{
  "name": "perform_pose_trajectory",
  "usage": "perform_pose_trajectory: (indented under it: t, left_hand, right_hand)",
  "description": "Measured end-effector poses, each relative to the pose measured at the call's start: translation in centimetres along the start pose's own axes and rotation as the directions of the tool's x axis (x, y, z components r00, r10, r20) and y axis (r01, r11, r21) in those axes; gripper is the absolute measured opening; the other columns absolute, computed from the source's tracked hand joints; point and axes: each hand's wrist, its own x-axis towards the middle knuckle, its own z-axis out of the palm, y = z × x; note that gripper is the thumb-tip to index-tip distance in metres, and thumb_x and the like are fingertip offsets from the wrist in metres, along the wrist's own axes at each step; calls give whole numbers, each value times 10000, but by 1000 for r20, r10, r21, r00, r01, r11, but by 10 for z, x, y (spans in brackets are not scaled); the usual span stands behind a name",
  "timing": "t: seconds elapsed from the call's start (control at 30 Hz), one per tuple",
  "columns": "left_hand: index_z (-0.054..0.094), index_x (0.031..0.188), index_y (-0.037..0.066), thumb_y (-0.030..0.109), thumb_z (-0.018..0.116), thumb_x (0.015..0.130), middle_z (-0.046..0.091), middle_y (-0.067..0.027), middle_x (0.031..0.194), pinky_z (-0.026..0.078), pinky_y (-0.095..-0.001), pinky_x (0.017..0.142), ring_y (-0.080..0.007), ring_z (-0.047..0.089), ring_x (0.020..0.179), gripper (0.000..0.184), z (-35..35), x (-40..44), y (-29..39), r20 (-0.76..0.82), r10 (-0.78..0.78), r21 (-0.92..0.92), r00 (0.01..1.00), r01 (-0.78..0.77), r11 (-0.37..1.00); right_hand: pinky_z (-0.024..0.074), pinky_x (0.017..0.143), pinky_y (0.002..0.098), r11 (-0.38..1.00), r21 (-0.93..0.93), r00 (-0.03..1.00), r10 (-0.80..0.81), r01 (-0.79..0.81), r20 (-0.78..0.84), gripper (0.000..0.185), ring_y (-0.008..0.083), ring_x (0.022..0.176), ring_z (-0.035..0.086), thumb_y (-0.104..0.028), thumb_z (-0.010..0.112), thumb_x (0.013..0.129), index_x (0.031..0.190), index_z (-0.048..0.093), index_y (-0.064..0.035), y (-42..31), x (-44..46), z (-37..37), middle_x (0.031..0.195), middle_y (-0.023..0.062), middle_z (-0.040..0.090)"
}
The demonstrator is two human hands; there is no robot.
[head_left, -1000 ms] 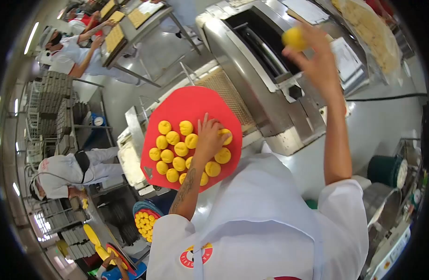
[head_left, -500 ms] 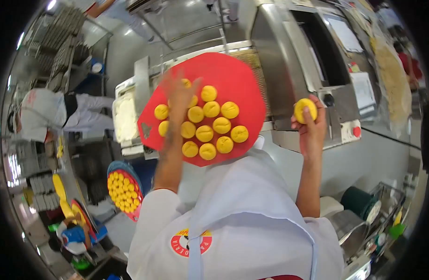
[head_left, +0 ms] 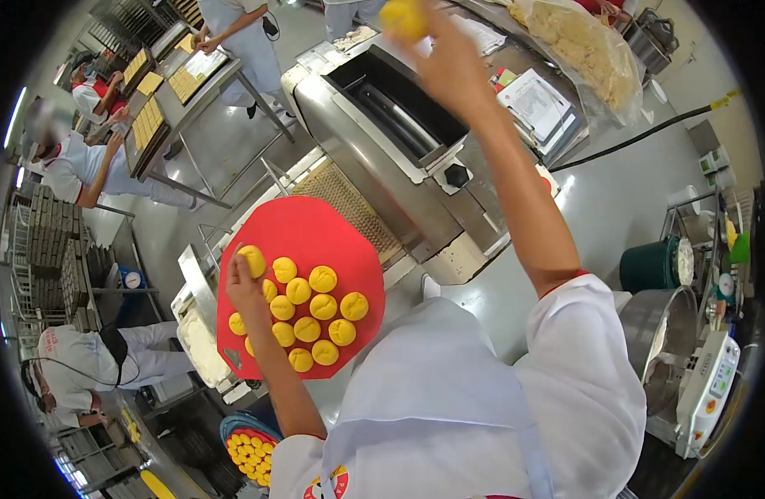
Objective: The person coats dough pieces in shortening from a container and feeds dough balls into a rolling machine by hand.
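Both hands are loaded, as I read it from here. My right hand [head_left: 453, 71] is raised at the top of the view, its blurred fingers bent about one yellow ball [head_left: 403, 21]. My left hand [head_left: 249, 295] has its fingers curled on a second ball [head_left: 251, 261] by the left side of the red board [head_left: 316, 233]; I can't tell whether that one is clear of the board.

Over a dozen creased balls [head_left: 322, 306] lie on the board, so I'd judge that most of this batch is left to handle. More sit in a tub [head_left: 226, 426] at lower left (finished or waiting, I can't say).

Beyond the board stands the machine [head_left: 357, 158], with a bag [head_left: 578, 54] of pale stuff past it.

The first ball is close to the upper edge, so how firmly it is gripped and how high it sits are hard to judge. My left forearm covers part of the board, perhaps hiding balls, and my sleeve cuts off the tub.
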Motion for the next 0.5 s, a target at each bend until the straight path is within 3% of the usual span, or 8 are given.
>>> perform_pose_trajectory:
  t: [0.1,0.17,0.27,0.33,0.37,0.4,0.47,0.5]
  left_hand:
    - [488,1418,42,180,592,1007,627,-49,1149,563,-310,826,-134,618,1044,446,61,-35,27,183,55,-49,981,-47,998]
    - [449,1460,49,90,595,980,611,-77,1202,527,-347,958,-164,634,1071,504,107,-65,56,322,26,115,946,-66,991]
    - [429,1475,52,124,680,926,467,-119,1429,509,-381,978,-246,528,1253,607,160,-92,72,461,81,181,884,-182,967]
    - [425,1481,67,163,711,905,404,-165,1495,457,-438,1054,-315,435,1370,650,171,-103,82,502,250,144,828,-364,920]
    - [416,1488,74,188,726,892,384,-188,1505,416,-467,1083,-339,378,1402,681,161,-97,77,476,254,351,842,-447,823]
    - [407,1495,80,212,741,880,363,-210,1515,376,-496,1111,-362,320,1434,713,139,-81,65,455,269,537,849,-502,678]
    - [447,1457,76,278,759,862,356,-246,1507,314,-534,1144,-411,254,1461,702,84,-47,10,429,218,808,877,-480,342]
    - [496,1412,66,320,760,857,369,-259,1490,294,-543,1149,-437,246,1456,665,57,-37,-29,400,148,890,904,-422,173]
  right_hand:
    - [554,825,322,995,-100,996,-8,17,85,607,209,1082,634,-216,771,855,1402,541,-82,-5,-52,11,1330,205,576]
    - [545,803,303,792,364,835,306,-490,458,593,204,1016,638,-200,745,868,1410,535,-82,-62,-81,-21,1339,203,570]
    - [538,775,286,734,454,767,141,-506,626,498,185,936,637,-147,750,849,1321,612,-69,-98,-128,-24,1227,151,643]
    - [538,767,288,733,398,755,235,-551,613,444,182,920,639,-100,760,827,1257,657,-52,-96,-106,-46,1163,117,679]
    - [535,768,292,802,471,908,198,-367,369,381,183,924,645,-114,754,836,1207,687,-64,-78,-96,-44,1133,95,691]
    - [533,769,296,860,484,987,133,-162,93,320,184,929,651,-129,749,845,1158,717,-76,-54,-82,-41,1103,74,704]
    - [536,772,310,971,229,983,111,-76,-146,263,198,966,667,-158,736,861,1117,737,-96,-36,-50,-49,1112,74,705]
    - [536,770,309,979,178,994,104,-96,-37,253,198,961,669,-167,732,868,1110,740,-95,-21,-48,-38,1098,77,707]
